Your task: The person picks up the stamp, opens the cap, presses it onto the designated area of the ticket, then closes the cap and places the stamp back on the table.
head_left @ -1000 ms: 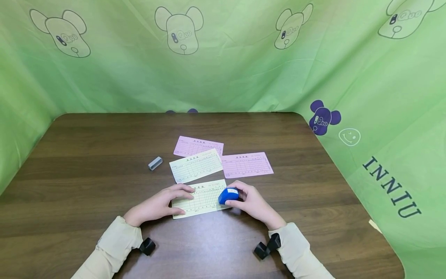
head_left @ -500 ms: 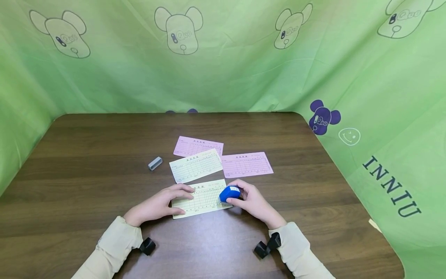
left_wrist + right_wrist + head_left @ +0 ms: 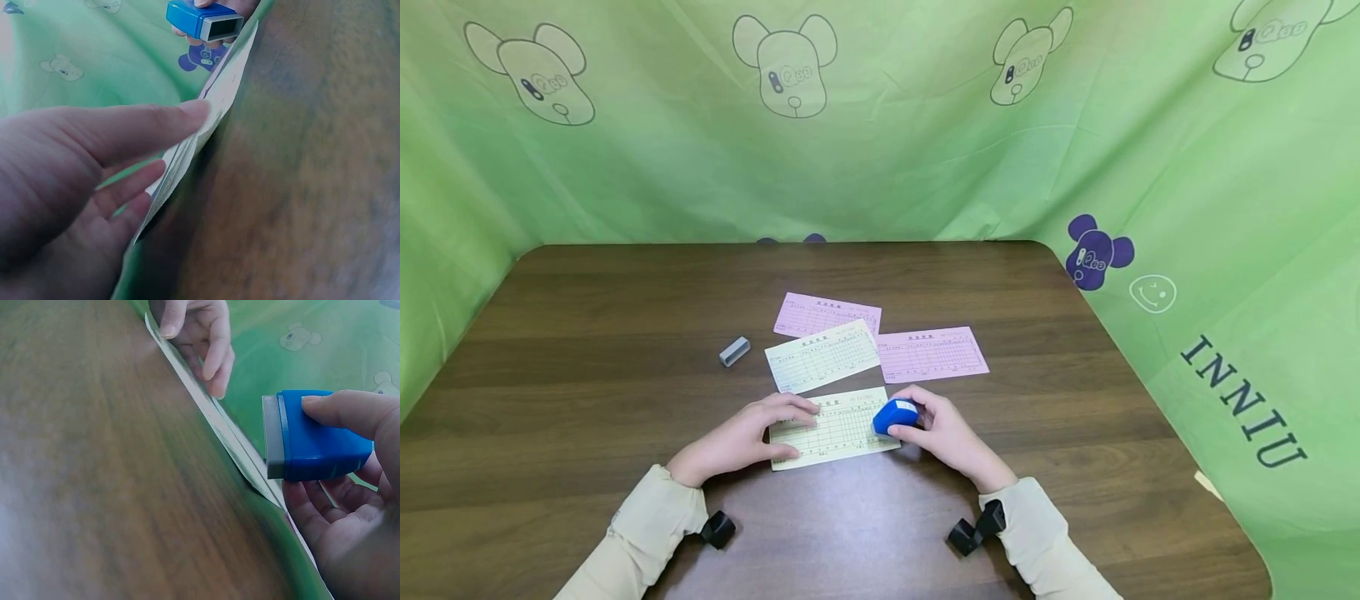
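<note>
My right hand grips a blue stamp between thumb and fingers, over the right end of a pale yellow printed slip. In the right wrist view a gap shows between the stamp's grey-edged face and the paper. The left wrist view shows the dark rectangular stamping face. My left hand rests its fingertips and thumb on the left part of the slip, fingers spread and gently bent. The slip looks like several layered sheets, its edge slightly lifted off the table.
Beyond the slip lie a pale green form and two pink forms, partly overlapping. A small grey stamp cap sits to their left on the brown wooden table. Green printed cloth hangs around the table.
The stamp has risen slightly and shifted a little to the right in my right hand since a second ago. My left hand stays in place on the slip.
</note>
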A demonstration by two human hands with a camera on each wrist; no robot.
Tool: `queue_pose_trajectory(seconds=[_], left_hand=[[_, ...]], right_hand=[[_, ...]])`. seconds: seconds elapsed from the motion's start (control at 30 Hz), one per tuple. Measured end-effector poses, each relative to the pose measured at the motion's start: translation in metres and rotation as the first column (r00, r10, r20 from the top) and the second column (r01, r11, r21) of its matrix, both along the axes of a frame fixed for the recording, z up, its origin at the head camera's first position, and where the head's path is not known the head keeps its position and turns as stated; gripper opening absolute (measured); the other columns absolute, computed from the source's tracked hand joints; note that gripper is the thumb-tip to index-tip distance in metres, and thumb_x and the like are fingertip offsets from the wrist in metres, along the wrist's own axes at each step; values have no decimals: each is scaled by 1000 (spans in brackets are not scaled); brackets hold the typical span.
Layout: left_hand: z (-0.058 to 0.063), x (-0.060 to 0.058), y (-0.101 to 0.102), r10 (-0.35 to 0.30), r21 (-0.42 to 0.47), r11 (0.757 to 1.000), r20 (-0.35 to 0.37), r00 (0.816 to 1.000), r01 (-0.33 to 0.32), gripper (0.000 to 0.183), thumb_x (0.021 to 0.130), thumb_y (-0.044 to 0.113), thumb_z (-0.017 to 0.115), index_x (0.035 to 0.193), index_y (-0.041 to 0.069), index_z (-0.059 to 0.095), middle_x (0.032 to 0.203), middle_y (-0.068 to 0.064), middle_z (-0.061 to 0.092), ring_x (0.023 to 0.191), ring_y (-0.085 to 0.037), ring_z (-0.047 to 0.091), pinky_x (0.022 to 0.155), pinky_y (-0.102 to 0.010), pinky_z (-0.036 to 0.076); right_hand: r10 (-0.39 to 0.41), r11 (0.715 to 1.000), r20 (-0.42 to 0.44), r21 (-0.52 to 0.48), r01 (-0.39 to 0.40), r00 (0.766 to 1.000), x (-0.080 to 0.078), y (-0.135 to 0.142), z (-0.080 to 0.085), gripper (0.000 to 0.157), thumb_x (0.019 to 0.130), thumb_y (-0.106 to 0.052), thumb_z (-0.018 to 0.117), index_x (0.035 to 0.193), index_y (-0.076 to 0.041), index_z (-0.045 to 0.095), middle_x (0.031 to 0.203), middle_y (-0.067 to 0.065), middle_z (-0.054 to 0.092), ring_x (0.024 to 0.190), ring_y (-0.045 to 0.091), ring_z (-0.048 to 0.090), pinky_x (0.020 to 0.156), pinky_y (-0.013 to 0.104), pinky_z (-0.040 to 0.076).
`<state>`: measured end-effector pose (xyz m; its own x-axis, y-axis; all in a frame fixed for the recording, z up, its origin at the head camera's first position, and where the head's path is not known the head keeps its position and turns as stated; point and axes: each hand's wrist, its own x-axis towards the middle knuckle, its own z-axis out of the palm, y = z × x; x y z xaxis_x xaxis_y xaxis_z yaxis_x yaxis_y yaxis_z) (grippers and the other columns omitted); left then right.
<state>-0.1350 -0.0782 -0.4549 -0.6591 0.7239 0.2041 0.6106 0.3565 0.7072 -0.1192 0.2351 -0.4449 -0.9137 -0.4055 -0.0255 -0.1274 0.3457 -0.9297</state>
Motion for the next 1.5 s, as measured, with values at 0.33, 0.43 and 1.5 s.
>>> queue_pose_trajectory(seconds=[0.33, 0.43, 1.5], left_hand=[[2, -1, 1, 216, 130, 969, -51, 975, -208, 27, 80, 5, 76, 106, 9, 69, 107, -1, 69, 100, -18, 59, 90, -29, 48], [3, -1, 0, 270, 113, 958, -47, 962, -264, 26, 80, 7, 77, 104, 10, 69, 103, 0, 69, 88, -16, 56, 81, -28, 46], [4, 0, -6, 442, -126, 884, -85, 893, -450, 33, 75, 22, 82, 103, 14, 66, 95, 2, 59, 91, -17, 47, 74, -32, 27]], right_hand=[[-6, 1000, 1, 2, 6, 1000, 1, 0, 2, 34, 88, -8, 70, 117, 3, 56, 114, 23, 60, 95, 8, 60, 85, 15, 49], [-9, 1000, -3, 9, 9, 1000, 1, 0, 3, 34, 88, -9, 70, 117, 3, 56, 114, 22, 61, 96, 10, 60, 86, 15, 49], [1, 1000, 4, 13, -1, 1000, 1, 1, 5, 34, 88, -9, 70, 117, 2, 57, 113, 21, 61, 96, 12, 60, 85, 15, 49]])
